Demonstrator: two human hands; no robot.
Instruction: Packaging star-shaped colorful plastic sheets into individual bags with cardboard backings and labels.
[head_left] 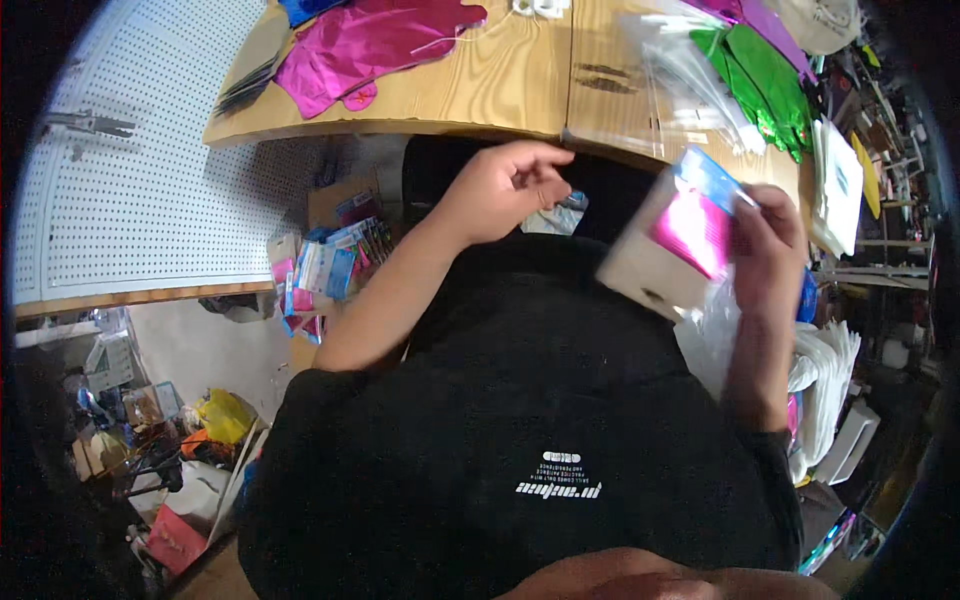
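A wooden table [500,80] spans the top, with magenta foil [370,45] and green foil [765,80] lying on it. Below its edge, the right hand [765,250] grips a blurred packet [680,240] — white card with a pink panel. The left hand [510,185] hovers empty — fingers loosely curled.

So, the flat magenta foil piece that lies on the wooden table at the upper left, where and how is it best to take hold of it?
Probably at the near lobe of the magenta foil piece, toward the table edge, coming from the person's side. It lies flat and thin, so a pinch at an outer edge should lift it better than a grab from above. The left hand is nearer to it; the right hand holds a packet.
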